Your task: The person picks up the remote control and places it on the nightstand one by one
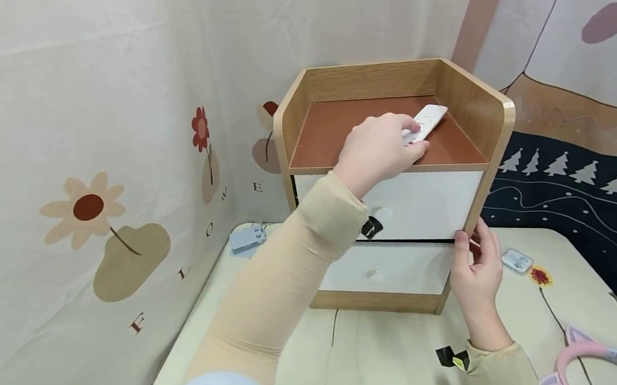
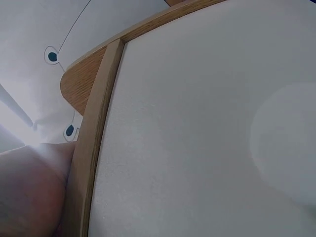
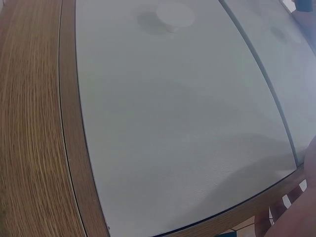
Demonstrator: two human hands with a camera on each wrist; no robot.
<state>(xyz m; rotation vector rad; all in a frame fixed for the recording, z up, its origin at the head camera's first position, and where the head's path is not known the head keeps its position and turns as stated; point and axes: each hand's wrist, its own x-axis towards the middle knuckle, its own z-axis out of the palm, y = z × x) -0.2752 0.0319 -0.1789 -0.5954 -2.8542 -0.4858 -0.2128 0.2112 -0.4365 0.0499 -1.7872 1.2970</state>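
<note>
A small wooden drawer cabinet (image 1: 474, 92) with two white drawer fronts stands before me. Over its brown top shelf, my left hand (image 1: 378, 148) pinches a white remote control (image 1: 430, 119) between thumb and fingers, the far end pointing up and right. My right hand (image 1: 476, 270) grips the cabinet's right side low down, thumb on the front edge and fingers bent round the side. In the left wrist view a white drawer front (image 2: 182, 123) fills most of the picture, and the remote is out of sight. A round white knob (image 3: 175, 14) shows in the right wrist view.
Right of the cabinet lies a small clear-lidded case (image 1: 517, 260). A pink cat-ear headband (image 1: 584, 350) sits at the lower right. Left of the cabinet is a light blue object (image 1: 248, 238). Printed fabric walls (image 1: 89, 95) rise close behind and to the left.
</note>
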